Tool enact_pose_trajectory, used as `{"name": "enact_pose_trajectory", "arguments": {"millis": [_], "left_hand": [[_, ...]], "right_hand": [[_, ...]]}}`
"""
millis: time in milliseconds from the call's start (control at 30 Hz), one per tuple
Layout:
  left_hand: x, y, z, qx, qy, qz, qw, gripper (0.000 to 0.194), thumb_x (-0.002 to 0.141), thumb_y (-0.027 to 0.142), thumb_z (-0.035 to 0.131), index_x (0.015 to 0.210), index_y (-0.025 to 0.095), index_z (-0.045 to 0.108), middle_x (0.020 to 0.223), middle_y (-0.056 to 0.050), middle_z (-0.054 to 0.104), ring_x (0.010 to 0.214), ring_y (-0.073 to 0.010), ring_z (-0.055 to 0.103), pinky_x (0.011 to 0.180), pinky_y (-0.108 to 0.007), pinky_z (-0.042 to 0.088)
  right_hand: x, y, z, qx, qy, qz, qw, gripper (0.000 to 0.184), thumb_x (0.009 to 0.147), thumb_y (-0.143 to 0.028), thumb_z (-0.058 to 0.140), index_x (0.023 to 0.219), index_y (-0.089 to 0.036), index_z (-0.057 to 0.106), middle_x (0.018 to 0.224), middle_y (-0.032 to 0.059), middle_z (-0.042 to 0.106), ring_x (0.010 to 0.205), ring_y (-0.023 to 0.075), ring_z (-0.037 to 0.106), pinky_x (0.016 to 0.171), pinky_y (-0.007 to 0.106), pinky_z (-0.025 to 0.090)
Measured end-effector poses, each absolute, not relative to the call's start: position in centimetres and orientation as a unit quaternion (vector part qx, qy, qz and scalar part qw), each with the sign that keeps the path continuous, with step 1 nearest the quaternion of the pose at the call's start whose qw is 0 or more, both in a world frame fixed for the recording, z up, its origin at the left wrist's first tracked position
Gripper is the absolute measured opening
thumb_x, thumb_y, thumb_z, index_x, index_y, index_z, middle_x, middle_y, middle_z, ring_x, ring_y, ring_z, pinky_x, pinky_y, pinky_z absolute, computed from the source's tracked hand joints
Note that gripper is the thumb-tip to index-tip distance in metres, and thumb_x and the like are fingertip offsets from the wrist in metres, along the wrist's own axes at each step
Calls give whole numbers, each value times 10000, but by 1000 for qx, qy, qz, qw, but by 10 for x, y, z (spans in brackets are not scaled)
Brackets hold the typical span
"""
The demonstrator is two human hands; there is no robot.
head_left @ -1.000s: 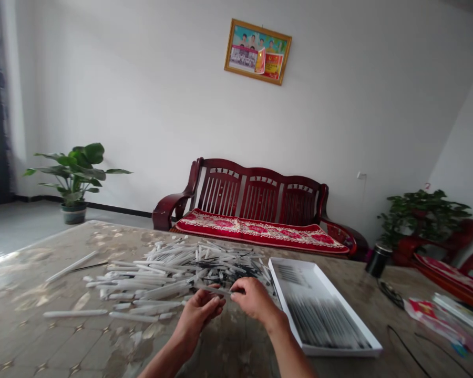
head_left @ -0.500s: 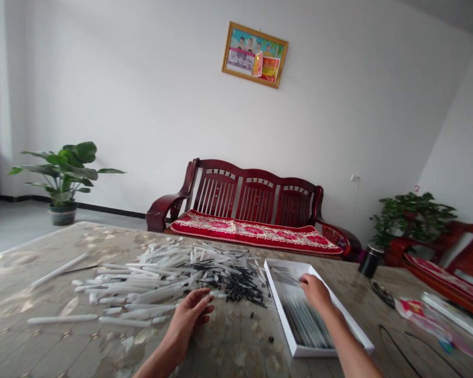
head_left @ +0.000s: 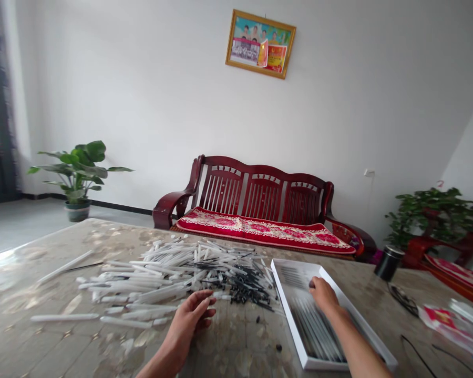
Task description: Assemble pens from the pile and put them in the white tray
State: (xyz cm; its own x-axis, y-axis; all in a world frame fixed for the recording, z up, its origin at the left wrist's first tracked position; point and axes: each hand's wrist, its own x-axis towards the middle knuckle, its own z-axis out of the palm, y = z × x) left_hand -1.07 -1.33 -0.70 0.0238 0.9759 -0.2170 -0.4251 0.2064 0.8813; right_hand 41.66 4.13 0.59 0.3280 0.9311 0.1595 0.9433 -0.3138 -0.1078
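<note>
My left hand (head_left: 192, 319) rests over the table at the near edge of a pile, its fingers loosely bent and apart, with nothing seen in it. The pile holds many slim white plastic tubes (head_left: 136, 281) and, on its right side, small black parts (head_left: 246, 286). My right hand (head_left: 324, 295) is over a shallow white box (head_left: 288, 325), its fingers pinched together. A dark spot shows at the fingertips, too small to name. Inside the box, slender grey pen-like sticks (head_left: 315, 328) lie side by side below the hand, with another group (head_left: 294, 275) toward the far end.
Two small black bits (head_left: 278, 347) lie on the patterned table (head_left: 114, 357) left of the box. To the right are a black cylinder (head_left: 389, 263), dark cables (head_left: 404, 302) and a plastic packet (head_left: 443, 320). A red wooden bench (head_left: 256, 199) stands behind.
The view has swung slightly left, so things sit farther right. My right hand stays over the box, its fingers now more closed. My left hand has hardly moved.
</note>
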Motion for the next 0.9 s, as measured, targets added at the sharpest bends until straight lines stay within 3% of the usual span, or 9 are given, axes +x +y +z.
{"name": "enact_pose_trajectory", "arguments": {"millis": [233, 333, 433, 533, 700, 900], "left_hand": [[-6, -17, -6, 405, 427, 552, 590, 411, 613, 484, 759, 871, 185, 646, 758, -12, 685, 594, -130, 634, 501, -211, 446], [-1, -19, -13, 481, 423, 544, 542, 350, 701, 484, 674, 876, 183, 641, 731, -12, 670, 575, -134, 626, 466, -210, 423], [3, -20, -22, 516, 445, 517, 518, 311, 759, 471, 612, 850, 176, 649, 703, -17, 667, 555, -126, 615, 454, -199, 399], [4, -21, -25, 506, 456, 524, 511, 361, 782, 519, 566, 799, 165, 635, 682, -28, 662, 540, -129, 607, 443, -205, 390], [-2, -23, -13, 434, 457, 584, 512, 456, 764, 620, 530, 798, 172, 610, 660, -27, 657, 554, -147, 609, 457, -221, 406], [-14, -20, -6, 412, 517, 584, 470, 473, 824, 615, 410, 837, 173, 576, 694, -51, 674, 570, -149, 622, 445, -214, 395]], "right_hand": [[420, 47, 9, -799, -589, -36, 117, 185, 792, -127, 571, 894, -174, 718, 949, 103, 729, 910, 204, 681, 731, 241, 433], [406, 45, 21, -794, -589, -54, 141, 257, 834, -152, 499, 977, -182, 711, 1059, 131, 699, 954, 219, 673, 762, 269, 446], [358, 42, 34, -742, -632, -52, 219, 279, 846, -186, 466, 996, -218, 698, 1102, 87, 688, 1003, 202, 648, 839, 262, 449], [281, 33, 40, -652, -699, 16, 292, 245, 818, -218, 485, 921, -221, 707, 984, 59, 716, 887, 197, 663, 829, 273, 468], [164, 9, 23, -572, -754, 141, 289, 226, 784, -171, 510, 904, -209, 698, 960, 49, 719, 908, 186, 667, 824, 251, 475], [112, 1, 9, -573, -775, 93, 249, 265, 832, -164, 521, 1049, -223, 662, 1106, 55, 669, 995, 191, 647, 825, 249, 463]]}}
